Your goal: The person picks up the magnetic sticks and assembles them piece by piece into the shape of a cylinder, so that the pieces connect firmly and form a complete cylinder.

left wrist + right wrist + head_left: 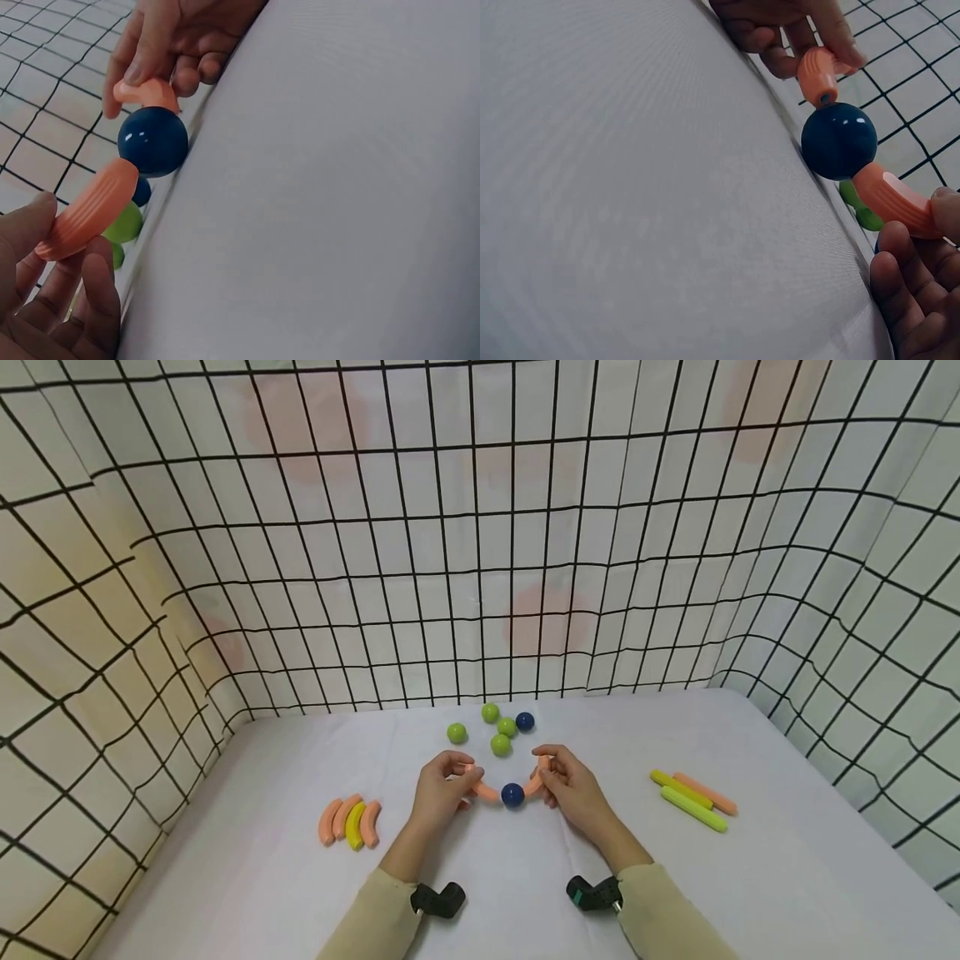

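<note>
- A blue ball is being held around the middle of the table, between two orange curved bits; whether it's resting on the white cloth can't be told.
- The left curved bit is being pinched near its outer end by the left hand, thumb against bent fingers, with no more gap than the piece needs.
- The right curved bit is being pinched much the same way by the right hand.
- Outer ends are being gripped probably because the inner ends are being left free to meet the ball; how firmly either is seated can't be told.
- Four green balls and a spare blue ball are lying loose on the far side, likely within easy reach of both hands.
- More curved pieces are lying to the left, straight sticks to the right, seemingly being grouped by shape so they're easily picked out.
</note>
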The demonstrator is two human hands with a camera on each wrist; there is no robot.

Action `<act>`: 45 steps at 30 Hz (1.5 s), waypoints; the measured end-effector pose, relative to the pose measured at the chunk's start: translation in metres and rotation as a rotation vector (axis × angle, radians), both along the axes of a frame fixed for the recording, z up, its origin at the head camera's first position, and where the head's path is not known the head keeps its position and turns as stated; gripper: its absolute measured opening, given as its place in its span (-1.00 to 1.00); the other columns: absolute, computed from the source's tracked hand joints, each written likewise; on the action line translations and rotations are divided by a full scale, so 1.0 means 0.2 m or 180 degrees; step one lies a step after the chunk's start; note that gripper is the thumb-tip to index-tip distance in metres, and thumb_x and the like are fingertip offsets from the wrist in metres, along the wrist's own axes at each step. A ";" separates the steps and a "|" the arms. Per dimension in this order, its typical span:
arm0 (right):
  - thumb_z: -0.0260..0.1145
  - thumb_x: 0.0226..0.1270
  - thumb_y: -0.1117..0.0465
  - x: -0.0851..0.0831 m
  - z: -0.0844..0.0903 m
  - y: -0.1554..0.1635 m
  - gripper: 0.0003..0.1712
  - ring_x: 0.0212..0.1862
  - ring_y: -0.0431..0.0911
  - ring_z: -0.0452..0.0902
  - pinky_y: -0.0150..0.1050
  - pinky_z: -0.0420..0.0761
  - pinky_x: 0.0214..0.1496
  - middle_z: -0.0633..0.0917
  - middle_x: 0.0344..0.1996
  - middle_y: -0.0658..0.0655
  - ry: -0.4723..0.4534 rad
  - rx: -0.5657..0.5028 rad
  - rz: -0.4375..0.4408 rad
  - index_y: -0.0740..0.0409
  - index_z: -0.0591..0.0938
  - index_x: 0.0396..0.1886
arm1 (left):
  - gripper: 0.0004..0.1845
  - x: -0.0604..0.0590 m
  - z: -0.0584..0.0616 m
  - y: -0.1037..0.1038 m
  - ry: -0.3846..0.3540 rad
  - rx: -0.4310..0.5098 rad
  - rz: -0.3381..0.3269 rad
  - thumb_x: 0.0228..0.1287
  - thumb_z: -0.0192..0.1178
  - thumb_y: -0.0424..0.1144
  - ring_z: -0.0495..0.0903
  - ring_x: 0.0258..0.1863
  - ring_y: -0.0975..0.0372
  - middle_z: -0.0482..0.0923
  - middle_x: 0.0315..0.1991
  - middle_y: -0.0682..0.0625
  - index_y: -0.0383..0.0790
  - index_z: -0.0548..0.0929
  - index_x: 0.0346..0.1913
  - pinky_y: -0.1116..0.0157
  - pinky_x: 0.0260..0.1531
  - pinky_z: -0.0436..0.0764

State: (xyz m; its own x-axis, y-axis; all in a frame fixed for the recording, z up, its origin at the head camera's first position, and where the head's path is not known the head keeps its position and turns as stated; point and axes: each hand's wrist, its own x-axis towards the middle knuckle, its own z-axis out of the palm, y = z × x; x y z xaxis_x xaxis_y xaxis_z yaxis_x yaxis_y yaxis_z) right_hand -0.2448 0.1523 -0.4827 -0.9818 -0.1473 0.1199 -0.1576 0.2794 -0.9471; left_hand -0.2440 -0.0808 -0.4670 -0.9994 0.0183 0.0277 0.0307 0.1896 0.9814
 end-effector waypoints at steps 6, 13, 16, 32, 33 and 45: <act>0.12 0.55 0.26 -0.01 0.00 0.01 -0.64 -0.46 -0.20 0.50 -0.37 0.57 -0.44 0.63 -0.22 0.18 0.0073 0.0019 0.0031 0.00 0.48 0.27 | -0.63 0.00 0.00 0.01 -0.0009 0.0061 -0.0007 0.28 0.36 -0.23 0.62 -0.47 0.28 0.64 -0.23 -0.08 -0.34 0.58 0.05 0.34 -0.61 0.57; 0.11 0.55 0.28 0.00 0.00 0.01 -0.62 -0.47 -0.19 0.49 -0.38 0.57 -0.44 0.63 -0.19 0.18 0.0070 0.0012 0.0062 -0.02 0.47 0.29 | -0.64 0.00 0.00 -0.01 -0.0058 0.0017 -0.0128 0.31 0.33 -0.23 0.63 -0.44 0.29 0.65 -0.21 -0.10 -0.34 0.58 0.08 0.32 -0.54 0.63; 0.11 0.56 0.28 0.00 0.00 0.01 -0.62 -0.46 -0.20 0.49 -0.37 0.57 -0.44 0.62 -0.19 0.19 0.0062 0.0016 0.0073 0.01 0.46 0.30 | -0.64 0.00 0.00 -0.03 -0.0113 0.0039 -0.0226 0.31 0.33 -0.24 0.64 -0.41 0.29 0.66 -0.19 -0.12 -0.32 0.59 0.10 0.31 -0.48 0.66; 0.11 0.57 0.23 -0.02 0.02 0.02 -0.55 -0.48 -0.16 0.47 -0.35 0.58 -0.44 0.58 -0.31 0.16 -0.0012 0.0164 0.0062 -0.16 0.48 0.37 | -0.65 -0.01 0.04 -0.10 -0.0481 0.0030 -0.0744 0.31 0.33 -0.29 0.72 -0.34 0.26 0.73 -0.21 -0.12 -0.42 0.64 0.08 0.31 -0.36 0.72; 0.11 0.57 0.22 -0.01 0.02 0.02 -0.54 -0.48 -0.16 0.46 -0.35 0.58 -0.45 0.58 -0.31 0.16 -0.0015 0.0139 0.0071 -0.17 0.48 0.37 | -0.65 -0.01 0.04 -0.10 -0.0482 0.0015 -0.0761 0.32 0.32 -0.30 0.72 -0.33 0.25 0.73 -0.19 -0.14 -0.43 0.64 0.08 0.30 -0.34 0.73; 0.25 0.47 0.16 -0.04 0.02 0.01 -0.52 -0.64 -0.14 0.44 -0.33 0.49 -0.60 0.71 -0.13 0.18 -0.0235 0.0162 -0.0315 0.01 0.47 0.34 | -0.71 0.00 0.04 -0.10 -0.0565 -0.0094 -0.0907 0.33 0.28 -0.36 0.74 -0.32 0.21 0.70 -0.23 -0.20 -0.46 0.61 0.04 0.26 -0.26 0.74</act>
State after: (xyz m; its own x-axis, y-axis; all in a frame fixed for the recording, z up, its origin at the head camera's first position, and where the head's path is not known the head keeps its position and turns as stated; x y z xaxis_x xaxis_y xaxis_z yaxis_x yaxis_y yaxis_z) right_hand -0.2520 0.1552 -0.4785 -0.9977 -0.0533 0.0415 -0.0571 0.3383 -0.9393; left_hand -0.2437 -0.1002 -0.4581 -0.9433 0.2957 -0.1510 -0.0844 0.2265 0.9703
